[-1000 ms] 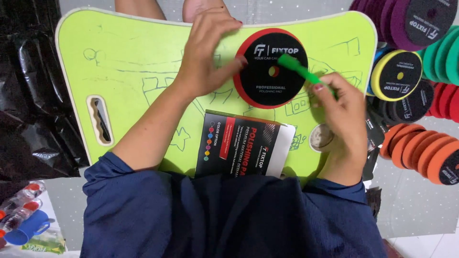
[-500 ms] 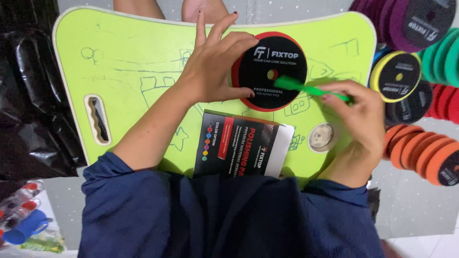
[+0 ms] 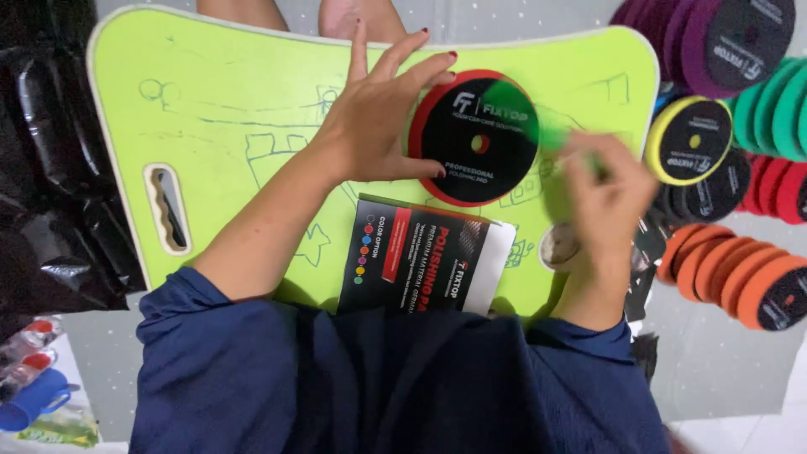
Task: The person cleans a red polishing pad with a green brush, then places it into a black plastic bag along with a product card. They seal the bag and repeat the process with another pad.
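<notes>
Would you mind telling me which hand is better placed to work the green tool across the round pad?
Probably the right hand: it holds the blurred green tool over the pad. The left hand is busy steadying the pad's edge.

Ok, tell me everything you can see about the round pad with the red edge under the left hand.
The pad is a flat disc with a black face, a small red-and-yellow centre hole and a red rim that looks like foam. White print crosses the face. It lies flat on the green board, above the dark box. The left hand steadies its left edge, fingers spread over the rim. The right hand holds a blurred green tool over its upper right edge.
</notes>
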